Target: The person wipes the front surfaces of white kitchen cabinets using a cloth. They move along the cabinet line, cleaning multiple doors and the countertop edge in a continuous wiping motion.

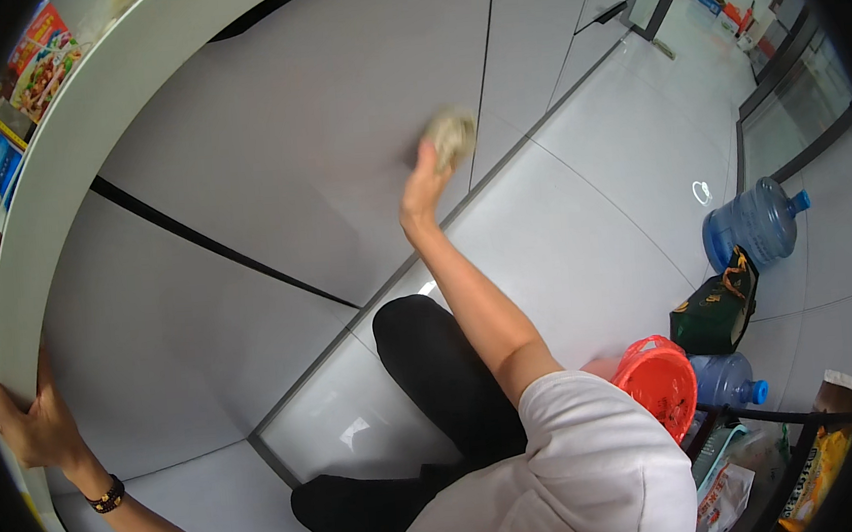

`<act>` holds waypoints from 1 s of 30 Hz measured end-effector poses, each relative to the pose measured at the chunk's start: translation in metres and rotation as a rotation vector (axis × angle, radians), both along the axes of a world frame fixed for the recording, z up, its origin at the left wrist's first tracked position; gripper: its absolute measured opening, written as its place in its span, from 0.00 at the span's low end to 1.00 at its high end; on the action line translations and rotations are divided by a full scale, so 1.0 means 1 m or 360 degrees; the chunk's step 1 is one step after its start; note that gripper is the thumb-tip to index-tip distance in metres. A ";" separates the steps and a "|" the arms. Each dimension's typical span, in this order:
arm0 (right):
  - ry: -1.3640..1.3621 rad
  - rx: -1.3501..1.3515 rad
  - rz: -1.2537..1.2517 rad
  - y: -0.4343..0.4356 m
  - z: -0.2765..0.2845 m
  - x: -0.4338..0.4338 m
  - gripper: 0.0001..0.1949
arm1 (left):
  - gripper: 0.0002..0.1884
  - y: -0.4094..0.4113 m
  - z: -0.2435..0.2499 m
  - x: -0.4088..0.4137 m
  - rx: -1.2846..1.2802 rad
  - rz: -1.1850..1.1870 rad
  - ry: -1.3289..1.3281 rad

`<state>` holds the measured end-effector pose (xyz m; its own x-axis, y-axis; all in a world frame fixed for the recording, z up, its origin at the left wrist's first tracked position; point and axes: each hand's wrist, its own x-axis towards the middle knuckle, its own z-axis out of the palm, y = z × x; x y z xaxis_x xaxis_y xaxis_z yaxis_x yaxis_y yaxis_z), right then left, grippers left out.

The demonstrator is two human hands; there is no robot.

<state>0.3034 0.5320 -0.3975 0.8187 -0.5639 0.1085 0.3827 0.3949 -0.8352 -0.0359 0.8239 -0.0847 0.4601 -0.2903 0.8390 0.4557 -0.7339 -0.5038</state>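
My right hand (424,192) holds a balled, greyish-beige cloth (451,134) against or just over the smooth grey cabinet front (277,143); motion blurs the cloth, so contact is hard to tell. At the far left, my left hand (41,426) grips the edge of the white countertop (46,181), its fingers on either side of the rim. A dark beaded bracelet is on that wrist. A black gap runs between two cabinet panels below the countertop.
Behind my right arm are a red plastic bucket (660,387), a dark green bag (718,305) and blue water jugs (753,224). A black rack (770,416) holds packages at lower right. Packets (42,70) lie on the countertop. Glass doors (793,107) stand at upper right.
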 end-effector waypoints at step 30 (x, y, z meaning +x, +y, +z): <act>0.0870 0.0713 0.0476 0.034 -0.108 -0.055 0.36 | 0.19 -0.012 0.003 0.002 -0.0002 -0.0002 0.0088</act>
<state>0.2482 0.5658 -0.5056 0.8150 -0.2044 -0.5422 -0.2150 0.7622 -0.6105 -0.0337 0.8121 -0.0821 0.5054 -0.2901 0.8127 0.4261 -0.7350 -0.5274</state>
